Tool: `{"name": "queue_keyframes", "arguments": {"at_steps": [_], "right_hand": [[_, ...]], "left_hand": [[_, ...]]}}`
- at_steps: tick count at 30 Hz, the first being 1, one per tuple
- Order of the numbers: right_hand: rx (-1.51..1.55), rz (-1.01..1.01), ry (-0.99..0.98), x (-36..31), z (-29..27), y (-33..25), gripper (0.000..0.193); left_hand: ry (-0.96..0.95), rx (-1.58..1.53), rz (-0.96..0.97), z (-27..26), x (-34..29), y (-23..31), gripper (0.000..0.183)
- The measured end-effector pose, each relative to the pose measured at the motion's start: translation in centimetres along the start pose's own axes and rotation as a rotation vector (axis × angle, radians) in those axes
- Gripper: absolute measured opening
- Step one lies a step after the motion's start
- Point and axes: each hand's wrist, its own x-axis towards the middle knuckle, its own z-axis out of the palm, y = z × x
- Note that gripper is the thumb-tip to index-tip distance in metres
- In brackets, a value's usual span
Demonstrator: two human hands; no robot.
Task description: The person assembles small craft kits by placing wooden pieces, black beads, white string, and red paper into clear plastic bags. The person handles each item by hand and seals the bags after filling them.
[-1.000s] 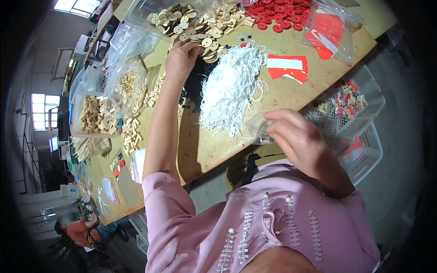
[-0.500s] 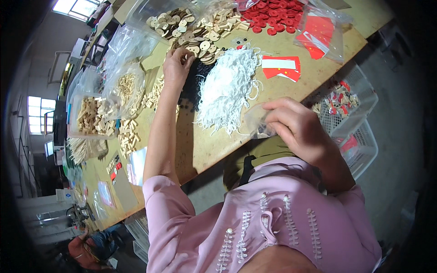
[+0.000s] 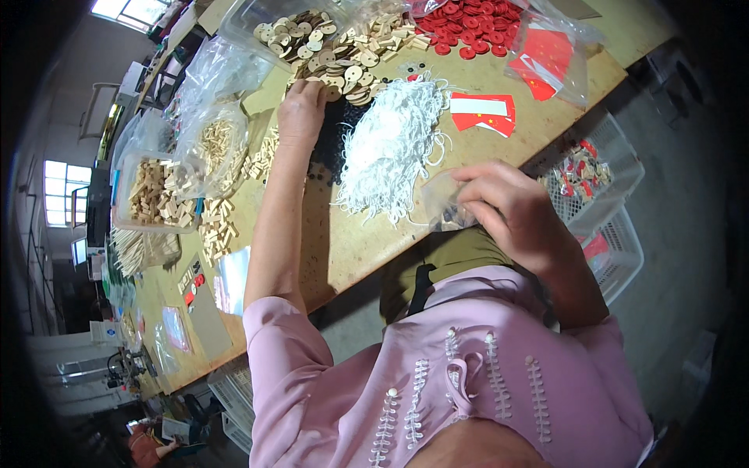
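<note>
Left hand [image 3: 303,109], arm outstretched, fingers curled into a heap of round wooden discs [image 3: 335,66] at the far side of the worktop [image 3: 343,242]; whether it pinches one cannot be told. Right hand [image 3: 507,214], near the worktop's front edge, pinches a small clear plastic bag [image 3: 445,204]. Between them lies a pile of white cords [image 3: 390,148]; beyond, red discs [image 3: 476,27]; right, a white wire basket [image 3: 616,168].

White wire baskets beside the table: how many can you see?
3. One basket holding small red and tan pieces stands at the table's right edge, a second sits just below it, and a third lies under the table at lower left. More may be hidden.
</note>
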Motion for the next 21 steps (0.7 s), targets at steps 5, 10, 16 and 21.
{"name": "queue_keyframes", "arguments": {"at_steps": [5,10,16,21], "right_hand": [[0.005,-0.008,0.004,0.6,0.0,0.4,0.013],[-0.028,-0.091,-0.011,1.7,-0.6,0.3,0.012],[0.017,-0.087,-0.015,1.8,-1.0,0.7,0.012],[0.051,-0.037,-0.013,1.4,-1.3,1.7,0.010]], "left_hand": [[0.059,-1.096,-0.399,-5.2,-0.4,6.3,0.014],[-0.179,-1.112,-0.108,-11.4,-2.9,16.2,0.005],[-0.082,-0.934,-0.112,-10.9,-3.1,16.5,0.004],[-0.160,-0.993,-0.328,-6.1,-0.6,10.3,0.010]]}}
